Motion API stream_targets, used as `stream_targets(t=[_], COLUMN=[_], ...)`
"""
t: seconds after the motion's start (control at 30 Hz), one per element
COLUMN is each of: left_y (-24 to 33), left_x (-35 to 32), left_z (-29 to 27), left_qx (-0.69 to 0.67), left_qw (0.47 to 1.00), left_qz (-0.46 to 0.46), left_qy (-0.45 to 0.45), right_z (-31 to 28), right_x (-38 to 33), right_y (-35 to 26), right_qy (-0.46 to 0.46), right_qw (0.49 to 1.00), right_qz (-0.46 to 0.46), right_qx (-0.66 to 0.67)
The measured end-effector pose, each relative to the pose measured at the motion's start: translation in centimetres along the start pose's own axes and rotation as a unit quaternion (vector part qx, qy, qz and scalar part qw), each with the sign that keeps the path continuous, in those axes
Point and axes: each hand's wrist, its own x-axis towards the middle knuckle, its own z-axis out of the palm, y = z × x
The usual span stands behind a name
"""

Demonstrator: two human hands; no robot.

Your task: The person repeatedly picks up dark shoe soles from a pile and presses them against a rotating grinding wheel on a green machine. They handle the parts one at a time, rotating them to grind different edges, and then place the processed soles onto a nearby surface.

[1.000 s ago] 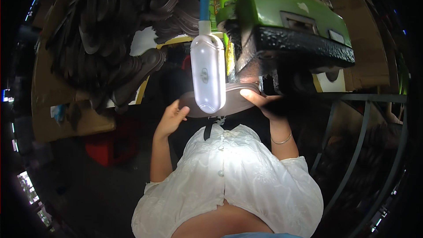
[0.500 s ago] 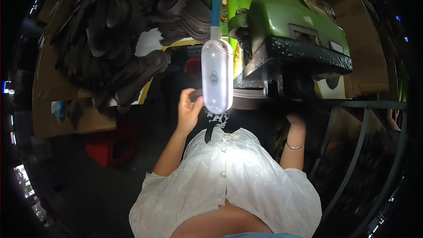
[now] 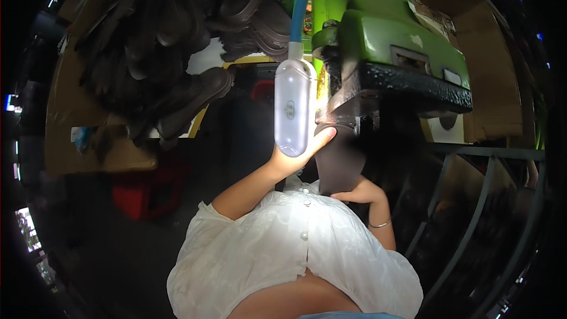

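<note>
Piece: a dark flat sheet (image 3: 341,162), likely leather or rubber, sat under the black head (image 3: 413,85) of the green machine (image 3: 384,29), its lower end hanging toward my white shirt (image 3: 283,248).
Left grip: my left hand (image 3: 301,153) was clamped on the sheet's upper left edge, partly hidden by the hanging lamp (image 3: 294,106).
Right grip: my right hand (image 3: 360,192) was closed on its lower edge.
Handling: I judged it light, limp and bendy, not fragile; best held at two opposite edges.
Room: tight above beneath the machine head; a metal rail (image 3: 490,153) closed the right; dark cut pieces (image 3: 177,41) were heaped on the left.
</note>
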Motion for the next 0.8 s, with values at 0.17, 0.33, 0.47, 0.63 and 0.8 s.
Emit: stream_targets(t=[0.17, 0.33, 0.47, 0.63, 0.8], left_y=[-1.8, -0.6, 1.9, 6.0, 7.2], left_x=[-1.4, 5.3, 10.8, 13.6, 14.6], left_z=[-2.9, -12.9, -17.6, -18.1, -18.2], left_qx=[-0.026, 0.553, 0.649, 0.628, 0.622], left_qw=[0.998, 0.665, 0.577, 0.598, 0.601], left_qz=[-0.003, 0.307, 0.196, 0.152, 0.147], left_qy=[0.062, 0.396, 0.456, 0.474, 0.481], right_z=[-4.6, -4.6, -3.8, -1.2, -2.7], right_x=[-2.7, -3.4, -1.2, 0.9, 0.3], right_y=[-6.1, -6.6, -5.0, -3.6, -0.3], right_qy=[-0.064, -0.024, -0.102, -0.081, 0.022], right_qw=[0.988, 0.995, 0.985, 0.981, 0.995], right_qz=[0.104, 0.033, 0.071, 0.063, 0.028], right_qx=[-0.090, 0.091, 0.121, 0.165, 0.089])
